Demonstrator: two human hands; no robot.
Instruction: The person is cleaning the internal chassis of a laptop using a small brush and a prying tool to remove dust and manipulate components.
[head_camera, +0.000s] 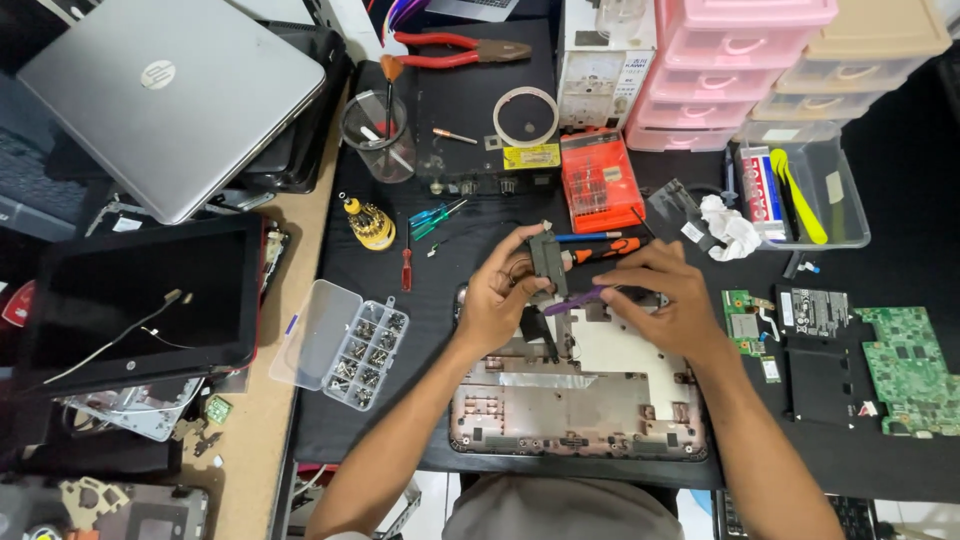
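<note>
The opened laptop base (578, 385) is lying on the table (880, 460), close to the person, so both hands are reaching it easily. Just above the base, the left hand (500, 292) is gripping a small dark part (548, 258) upright. The right hand (668, 300) is pinching purple tweezers (575, 300) toward that part.
</note>
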